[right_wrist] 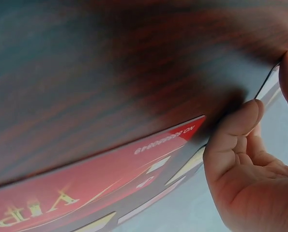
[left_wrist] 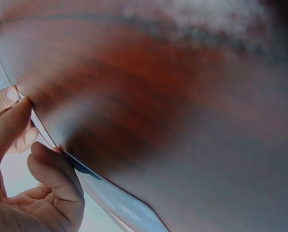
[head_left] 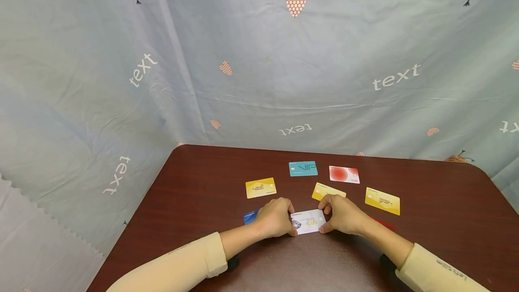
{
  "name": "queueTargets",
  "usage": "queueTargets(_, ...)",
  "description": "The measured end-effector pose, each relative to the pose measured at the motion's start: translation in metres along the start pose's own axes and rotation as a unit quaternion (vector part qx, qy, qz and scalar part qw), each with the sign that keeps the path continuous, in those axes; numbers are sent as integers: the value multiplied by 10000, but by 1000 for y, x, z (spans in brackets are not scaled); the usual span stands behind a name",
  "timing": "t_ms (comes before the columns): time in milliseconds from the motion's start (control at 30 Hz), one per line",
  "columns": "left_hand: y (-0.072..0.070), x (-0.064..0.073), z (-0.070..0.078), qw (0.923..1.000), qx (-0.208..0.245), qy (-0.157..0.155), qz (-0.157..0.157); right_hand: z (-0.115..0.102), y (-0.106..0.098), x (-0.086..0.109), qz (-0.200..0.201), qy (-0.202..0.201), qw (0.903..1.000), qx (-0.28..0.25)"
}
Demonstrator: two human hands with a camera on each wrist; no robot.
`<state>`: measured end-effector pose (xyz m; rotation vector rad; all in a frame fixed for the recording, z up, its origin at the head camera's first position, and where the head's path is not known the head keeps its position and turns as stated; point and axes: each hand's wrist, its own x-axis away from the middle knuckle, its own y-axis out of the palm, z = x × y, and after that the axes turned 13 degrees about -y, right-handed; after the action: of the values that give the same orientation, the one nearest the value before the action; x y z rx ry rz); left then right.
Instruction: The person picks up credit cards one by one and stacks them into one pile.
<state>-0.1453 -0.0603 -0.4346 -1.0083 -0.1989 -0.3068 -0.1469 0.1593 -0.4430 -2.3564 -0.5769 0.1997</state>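
A white card printed VIP lies between both hands near the middle of the brown table. At its left end my left hand pinches it with thumb and fingers. The right hand grips the opposite end the same way. Behind the left hand, a blue card pokes out, its right part covered. A red card is largely hidden by the right forearm; the right wrist view shows its gold VIP lettering. Just beyond the right fingers sits a yellow card, its lower edge overlapped by the hand.
Further back lie a teal VIP card and a white card with red circles. One yellow card is at left, another yellow card at right. A patterned grey-blue curtain hangs behind the dark brown table.
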Motion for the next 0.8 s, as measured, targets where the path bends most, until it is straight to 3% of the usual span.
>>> queueTargets(533, 0, 2, 6, 9999, -107, -88, -9, 1, 3, 0, 151, 84, 9998, 81)
queueTargets(800, 0, 3, 7, 9999, 0, -124, -30, 2, 1, 1, 229, 10, 9994, -276)
